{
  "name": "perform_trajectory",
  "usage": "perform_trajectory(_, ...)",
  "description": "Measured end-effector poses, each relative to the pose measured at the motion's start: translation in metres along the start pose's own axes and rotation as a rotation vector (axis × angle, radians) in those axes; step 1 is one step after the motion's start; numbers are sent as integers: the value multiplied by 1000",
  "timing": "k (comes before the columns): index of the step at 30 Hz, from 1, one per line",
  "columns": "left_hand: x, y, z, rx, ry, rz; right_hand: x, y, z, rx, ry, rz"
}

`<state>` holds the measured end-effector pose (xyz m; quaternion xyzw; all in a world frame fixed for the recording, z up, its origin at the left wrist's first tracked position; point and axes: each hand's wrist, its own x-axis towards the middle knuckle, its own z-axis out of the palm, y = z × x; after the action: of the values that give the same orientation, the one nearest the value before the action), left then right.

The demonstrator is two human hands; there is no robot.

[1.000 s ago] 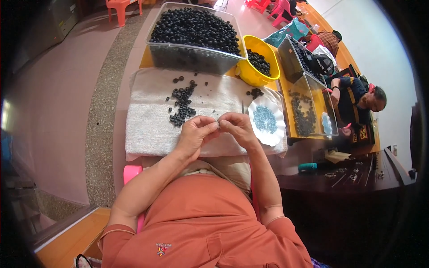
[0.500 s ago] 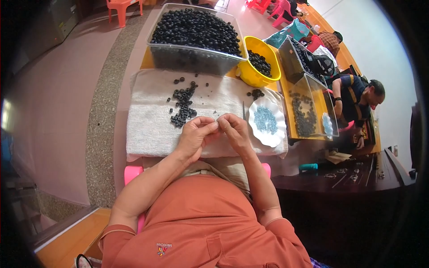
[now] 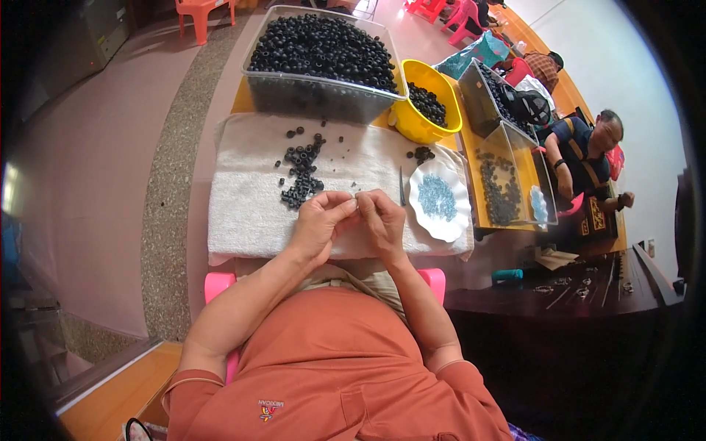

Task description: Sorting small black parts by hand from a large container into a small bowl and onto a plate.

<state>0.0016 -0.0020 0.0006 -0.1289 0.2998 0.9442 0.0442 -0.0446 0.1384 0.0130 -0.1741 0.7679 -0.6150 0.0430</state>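
Note:
My left hand [image 3: 322,222] and my right hand [image 3: 382,223] meet above the near part of a white towel [image 3: 246,191]. Thumb and forefinger of each are pinched together, fingertips touching; whatever they hold is too small to make out. Just beyond my left hand lies a loose heap of small black ring-shaped pieces [image 3: 302,175]. To the right of my right hand is a white scalloped dish [image 3: 448,229] with small clear bluish bits [image 3: 437,197] in it. A thin dark tool, perhaps tweezers [image 3: 402,186], rests along the dish's left side.
Beyond the towel stand a clear plastic bin [image 3: 316,95] and a yellow tub [image 3: 419,132], both holding black pieces. Farther right are more clear bins [image 3: 507,176] and a seated co-worker [image 3: 581,151]. A dark table [image 3: 573,294] with a teal cylinder [image 3: 507,275] is at right.
My right hand has shifted slightly nearer to me, and its fingers have curled more. My left hand has hardly moved. The co-worker at right has raised their head and moved an arm outward.

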Motion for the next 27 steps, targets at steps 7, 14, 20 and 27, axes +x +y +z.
perform_trajectory(7, 0, -1, -2, -46, 19, 28, 0, -3, 0, -297, -5, -457)
perform_trajectory(14, -4, 3, 5, -22, 62, 7, -6, -7, 8, -430, 66, -570)
perform_trajectory(20, -4, 1, 4, -50, 43, 36, 0, -1, 11, -515, 133, -641)
perform_trajectory(27, -6, 1, 7, -40, 49, 49, 1, -1, 10, -516, 83, -585)
